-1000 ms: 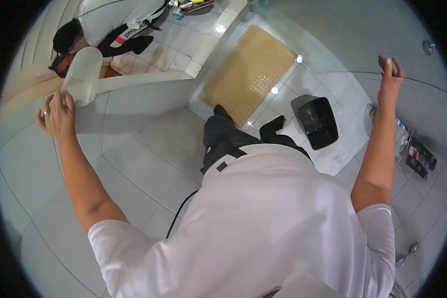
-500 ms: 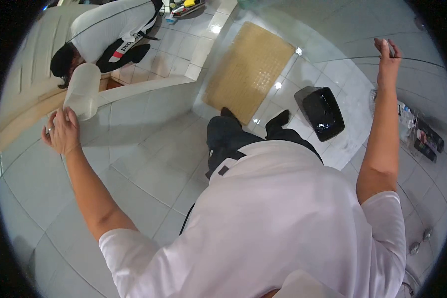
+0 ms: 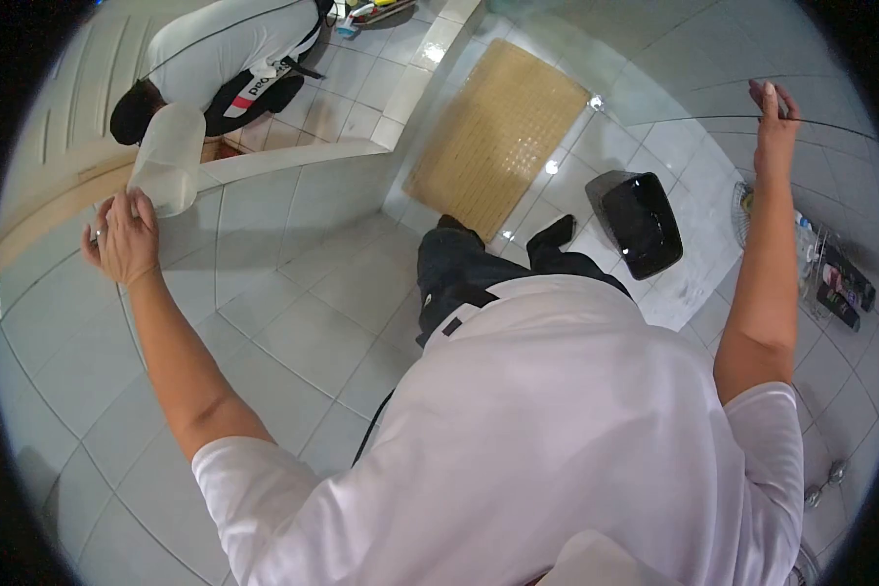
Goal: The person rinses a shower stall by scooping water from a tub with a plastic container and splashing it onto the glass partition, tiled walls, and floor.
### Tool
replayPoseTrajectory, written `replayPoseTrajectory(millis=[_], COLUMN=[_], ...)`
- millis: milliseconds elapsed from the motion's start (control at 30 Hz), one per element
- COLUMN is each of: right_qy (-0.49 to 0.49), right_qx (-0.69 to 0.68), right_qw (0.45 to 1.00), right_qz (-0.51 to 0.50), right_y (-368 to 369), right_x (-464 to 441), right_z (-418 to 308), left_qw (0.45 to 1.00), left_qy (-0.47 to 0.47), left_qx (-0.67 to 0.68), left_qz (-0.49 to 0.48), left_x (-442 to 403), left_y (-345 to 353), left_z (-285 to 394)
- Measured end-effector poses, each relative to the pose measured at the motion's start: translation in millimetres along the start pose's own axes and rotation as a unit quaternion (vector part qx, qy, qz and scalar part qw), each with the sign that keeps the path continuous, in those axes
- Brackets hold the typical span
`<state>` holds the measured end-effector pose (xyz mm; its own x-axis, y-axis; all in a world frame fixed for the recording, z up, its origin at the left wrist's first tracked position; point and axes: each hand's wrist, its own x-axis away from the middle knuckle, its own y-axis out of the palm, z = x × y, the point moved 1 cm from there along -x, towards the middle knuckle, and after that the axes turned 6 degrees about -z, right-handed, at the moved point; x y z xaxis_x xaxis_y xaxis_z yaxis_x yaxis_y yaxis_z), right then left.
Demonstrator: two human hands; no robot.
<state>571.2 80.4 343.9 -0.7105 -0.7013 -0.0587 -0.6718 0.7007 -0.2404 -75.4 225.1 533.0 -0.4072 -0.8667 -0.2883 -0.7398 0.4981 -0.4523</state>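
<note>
My left hand (image 3: 127, 237) is raised at the left, its fingers closed at the near end of a translucent plastic container (image 3: 173, 161). A ring shows on one finger. My right hand (image 3: 777, 105) reaches far out to the right, at the dark top edge of a glass panel (image 3: 693, 59). Its fingers are bent and look closed over that edge, though their far side is hidden. Below, a black rectangular bin (image 3: 640, 225) stands on the tiled floor, right of my feet.
Another person in a white shirt (image 3: 225, 44) crouches beyond the low tiled wall (image 3: 303, 156) at upper left. A tan bath mat (image 3: 498, 137) lies before my feet. A wire rack with bottles (image 3: 820, 249) hangs on the right wall. Cleaning items (image 3: 361, 15) are at the top.
The view has shifted slightly, moving the floor things a little right. My left hand and the translucent container sit slightly higher in view. The other person's head is bent lower behind the container.
</note>
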Motion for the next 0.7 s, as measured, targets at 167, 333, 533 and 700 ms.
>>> replayPoseTrajectory(millis=[167,333,533,700], right_qy=[-0.011,-0.016,-0.025,-0.016], right_qx=[-0.017,-0.01,-0.037,-0.015], right_qw=[1.0,1.0,0.998,0.999], right_qz=[-0.012,-0.009,-0.035,-0.023], right_y=[-2.8,-2.5,-6.3,-7.9], right_x=[-1.9,-2.7,-5.5,-7.1], right_z=[6.8,7.4,13.3,18.3], left_qw=[1.0,1.0,1.0,1.0], left_qy=[0.011,-0.002,0.002,-0.003], left_qx=[-0.002,-0.021,-0.012,-0.005], left_qz=[0.011,-0.009,0.018,0.012], left_x=[-0.4,-1.2,-1.7,0.3], left_y=[7.2,4.1,5.8,5.2], left_z=[-1.3,1.9,1.3,1.6])
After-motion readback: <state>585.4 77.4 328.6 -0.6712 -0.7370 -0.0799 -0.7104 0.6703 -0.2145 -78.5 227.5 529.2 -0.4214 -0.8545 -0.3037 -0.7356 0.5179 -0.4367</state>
